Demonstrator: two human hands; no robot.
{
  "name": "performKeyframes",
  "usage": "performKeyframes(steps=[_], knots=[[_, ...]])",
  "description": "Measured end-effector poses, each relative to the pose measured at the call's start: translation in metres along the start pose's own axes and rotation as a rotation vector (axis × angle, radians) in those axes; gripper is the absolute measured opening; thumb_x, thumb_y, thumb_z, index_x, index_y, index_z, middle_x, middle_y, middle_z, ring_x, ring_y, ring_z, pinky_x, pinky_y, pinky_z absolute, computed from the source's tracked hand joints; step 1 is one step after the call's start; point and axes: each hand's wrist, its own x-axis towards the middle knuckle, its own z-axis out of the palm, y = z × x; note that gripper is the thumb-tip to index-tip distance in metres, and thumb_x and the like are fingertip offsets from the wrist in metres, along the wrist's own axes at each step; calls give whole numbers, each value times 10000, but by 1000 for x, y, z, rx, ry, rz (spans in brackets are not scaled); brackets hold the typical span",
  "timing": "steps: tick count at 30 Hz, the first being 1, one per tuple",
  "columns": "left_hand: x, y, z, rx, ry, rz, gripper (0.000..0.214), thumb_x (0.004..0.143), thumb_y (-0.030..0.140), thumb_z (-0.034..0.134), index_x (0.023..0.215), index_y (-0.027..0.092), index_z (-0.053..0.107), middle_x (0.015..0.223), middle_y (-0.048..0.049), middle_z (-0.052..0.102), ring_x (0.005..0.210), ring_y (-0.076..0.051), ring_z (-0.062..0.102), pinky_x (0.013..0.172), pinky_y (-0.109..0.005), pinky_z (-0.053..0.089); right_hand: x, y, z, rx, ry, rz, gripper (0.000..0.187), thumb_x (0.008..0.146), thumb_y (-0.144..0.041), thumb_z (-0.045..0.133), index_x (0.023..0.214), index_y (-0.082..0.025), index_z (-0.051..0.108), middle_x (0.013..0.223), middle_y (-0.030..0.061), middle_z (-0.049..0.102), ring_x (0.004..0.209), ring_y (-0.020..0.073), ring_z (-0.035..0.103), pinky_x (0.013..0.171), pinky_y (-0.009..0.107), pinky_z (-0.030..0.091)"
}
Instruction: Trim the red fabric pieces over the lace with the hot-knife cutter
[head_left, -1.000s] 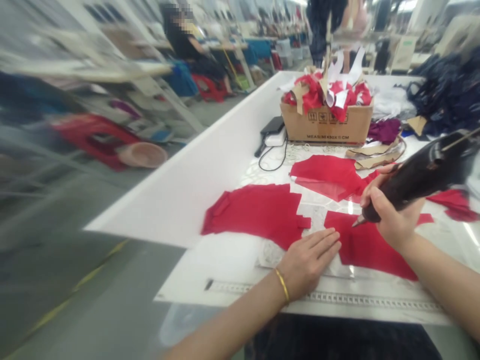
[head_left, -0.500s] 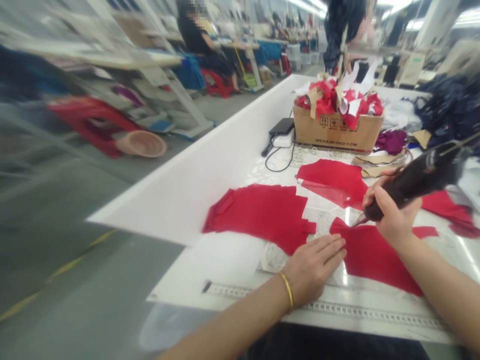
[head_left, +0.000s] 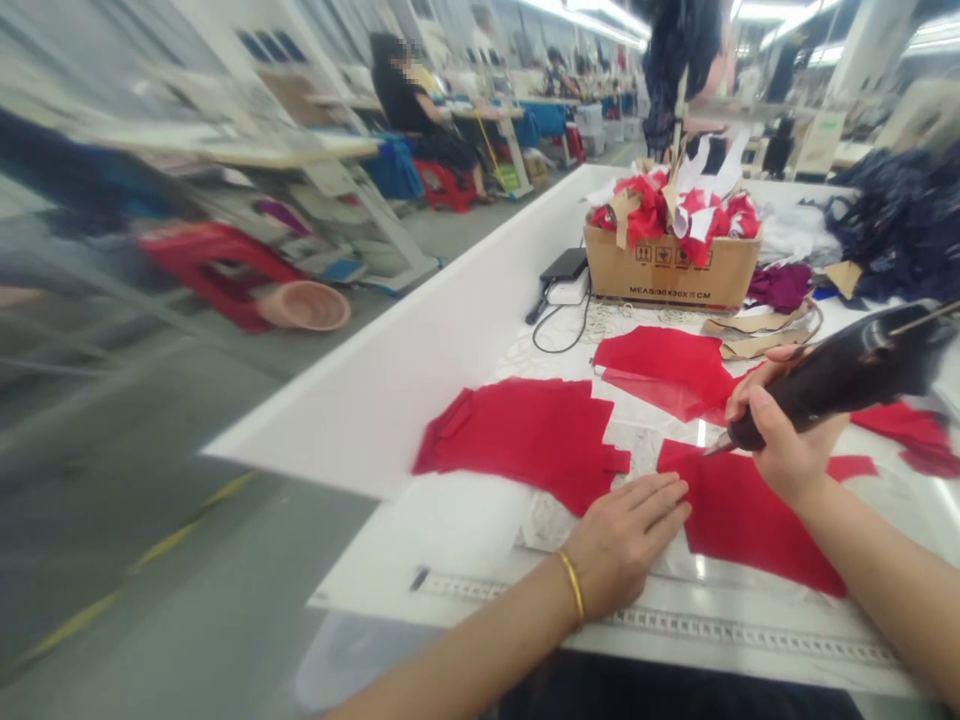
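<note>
My left hand [head_left: 626, 538], with a gold bangle on the wrist, lies flat with fingers stretched out on a clear template and the edge of a red fabric piece [head_left: 739, 510]. My right hand [head_left: 784, 440] is wrapped around a black hand-held cutting tool [head_left: 840, 375], whose pointed tip touches the top edge of that red piece. A larger stack of red fabric pieces [head_left: 525, 435] lies to the left of my left hand. Another red piece [head_left: 664, 365] lies further back.
A cardboard box [head_left: 667, 270] full of red and white scraps stands at the back of the white table [head_left: 420, 360]. A black and white power adapter [head_left: 566, 275] with its cable sits left of it. Dark fabric [head_left: 892, 220] is piled at the far right. A seated person [head_left: 409, 95] works beyond.
The view has shifted slightly. Both hands stay in nearly the same place, left hand flat, right hand holding the tool tip at the red fabric edge.
</note>
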Motion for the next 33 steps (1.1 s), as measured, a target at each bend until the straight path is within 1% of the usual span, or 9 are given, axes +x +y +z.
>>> performKeyframes(steps=[3,6,9,11,14,21,24,27,33], knots=[[5,0,-4,19,0,-73,420,885,7,380,1180,111,660,1144,-143,707,1113,-245,651,936,-400,595,3,4,4,-30,23,1,219,892,-250,672,1059,-222,533,633,-71,602,450,123,578,471,265,507],[17,-5,-4,39,-63,-260,316,954,94,414,1127,141,674,1000,-119,671,941,-238,632,828,-394,580,3,6,5,-26,28,22,250,886,-273,676,1070,-222,515,630,-69,604,434,127,574,455,269,495],[31,-15,-1,69,-152,-412,183,977,191,497,996,168,677,926,-89,612,890,-249,581,780,-402,532,0,6,3,-16,39,19,273,880,-276,691,1080,-223,514,645,-61,613,464,134,590,470,275,496],[39,-21,3,82,-186,-460,112,952,244,587,934,165,662,915,-84,590,892,-262,559,778,-412,506,-2,5,0,-15,52,29,275,880,-266,691,1081,-226,507,653,-63,616,462,128,579,474,276,489],[46,-27,8,81,-243,-522,161,898,319,699,867,173,638,902,-69,565,887,-264,534,764,-400,469,-4,5,-2,-20,60,50,272,874,-245,680,1074,-231,496,654,-68,623,463,126,573,493,282,496],[50,-22,8,39,-327,-585,262,867,352,734,731,190,580,867,-44,521,915,-259,505,789,-392,393,-2,6,-2,-90,113,11,230,827,-230,672,1015,-215,540,608,-70,592,482,132,581,522,286,491],[51,-23,12,12,-317,-594,293,841,358,750,696,190,559,852,-44,524,918,-265,505,774,-390,386,-3,7,-3,-119,118,16,217,824,-226,674,999,-212,547,623,-59,595,510,142,599,543,296,506],[53,-22,17,-37,-270,-590,263,808,287,754,686,193,541,822,-29,532,877,-249,517,735,-366,386,-3,7,-5,-137,102,22,199,833,-230,669,994,-212,554,632,-46,604,523,152,604,551,309,519],[54,-16,13,-120,-75,-578,173,833,134,616,733,203,492,819,0,547,817,-196,535,750,-345,438,-2,5,-7,-157,98,31,173,842,-257,668,986,-215,580,644,-40,608,542,160,613,555,322,541]])
